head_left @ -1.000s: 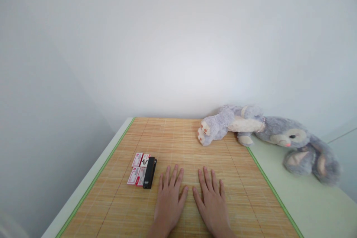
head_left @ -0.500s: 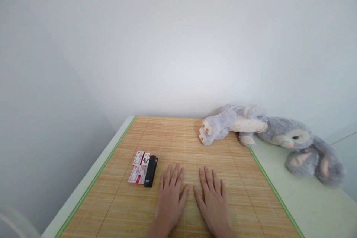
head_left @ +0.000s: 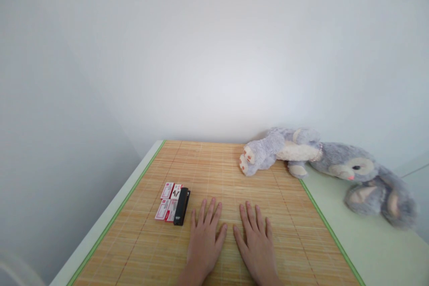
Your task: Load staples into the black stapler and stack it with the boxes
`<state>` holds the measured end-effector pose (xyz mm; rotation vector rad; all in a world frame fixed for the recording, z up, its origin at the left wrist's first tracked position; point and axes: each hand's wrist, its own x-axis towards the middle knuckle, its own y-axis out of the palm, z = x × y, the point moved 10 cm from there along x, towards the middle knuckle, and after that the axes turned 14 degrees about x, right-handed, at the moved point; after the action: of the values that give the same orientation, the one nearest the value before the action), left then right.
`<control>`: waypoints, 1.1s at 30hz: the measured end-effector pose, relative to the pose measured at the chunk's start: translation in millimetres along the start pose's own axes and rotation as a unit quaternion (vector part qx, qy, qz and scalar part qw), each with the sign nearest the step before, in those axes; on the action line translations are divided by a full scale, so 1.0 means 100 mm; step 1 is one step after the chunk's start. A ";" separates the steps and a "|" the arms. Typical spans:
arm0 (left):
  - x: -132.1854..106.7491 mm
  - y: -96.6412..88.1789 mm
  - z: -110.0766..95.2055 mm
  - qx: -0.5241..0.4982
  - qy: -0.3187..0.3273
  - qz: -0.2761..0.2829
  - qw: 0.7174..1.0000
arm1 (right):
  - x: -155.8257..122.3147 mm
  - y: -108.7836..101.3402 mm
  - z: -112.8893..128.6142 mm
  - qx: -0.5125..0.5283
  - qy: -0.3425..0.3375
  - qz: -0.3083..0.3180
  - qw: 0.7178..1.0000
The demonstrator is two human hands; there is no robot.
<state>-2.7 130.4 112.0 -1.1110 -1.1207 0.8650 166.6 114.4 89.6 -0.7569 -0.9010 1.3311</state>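
Note:
My left hand (head_left: 205,239) lies flat on the bamboo mat (head_left: 140,250), palm down with fingers spread. Beside it, my right hand (head_left: 257,242) rests flat in the same way, thumbs facing each other with a small gap. Neither hand holds anything. Just left of my left hand lies a black stapler (head_left: 181,207), apart from the fingers. Against the stapler's left side sit small red-and-white boxes, among them an upper left box (head_left: 167,190), an upper right box with a stapler picture (head_left: 176,191) and a lower left box (head_left: 162,209).
A grey plush rabbit (head_left: 298,149) lies on its side at the back right, partly on the mat and partly on the pale tabletop (head_left: 375,241). A white wall (head_left: 214,53) stands behind the table. Something pale and curved (head_left: 20,270) shows at the lower left corner.
The whole view has shifted very slightly. Both hands, the stapler, the boxes and the plush rabbit keep their places.

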 end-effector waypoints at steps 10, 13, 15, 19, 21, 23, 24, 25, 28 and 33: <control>0.00 -0.01 0.00 0.011 0.006 -0.007 1.000 | -0.08 0.03 0.11 0.015 -0.019 0.001 1.000; -0.01 -0.02 0.00 0.016 0.009 -0.013 1.000 | -0.07 0.05 0.09 0.052 -0.002 0.001 0.999; -0.04 -0.02 -0.03 0.020 0.008 -0.016 1.000 | -0.03 0.07 0.09 0.105 0.027 0.002 0.994; -0.20 0.06 -0.16 0.038 -0.019 -0.015 0.999 | 0.12 0.29 0.42 0.278 0.062 0.047 0.957; -0.30 0.13 -0.24 0.041 -0.024 -0.024 0.999 | 0.23 0.40 0.78 0.341 0.048 0.049 0.938; -0.39 0.22 -0.27 0.038 -0.033 -0.038 0.998 | 0.37 0.50 1.14 0.384 0.039 0.030 0.922; -0.41 0.26 -0.26 0.033 -0.035 -0.042 0.998 | 0.43 0.58 1.30 0.401 0.046 0.031 0.914; -0.43 0.31 -0.25 0.026 -0.034 -0.042 0.998 | 0.50 0.64 1.45 0.424 0.050 0.026 0.904; -0.45 0.44 -0.25 -0.003 0.006 -0.031 1.000 | 0.70 0.73 1.84 0.438 0.023 0.010 0.899; -0.49 0.51 -0.27 -0.012 0.019 -0.011 1.000 | 0.98 0.66 1.79 0.371 0.021 0.001 0.928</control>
<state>11.5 90.8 49.1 -1.1282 -1.1128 0.8130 -20.9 211.7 126.8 -0.1898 -0.3016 1.5046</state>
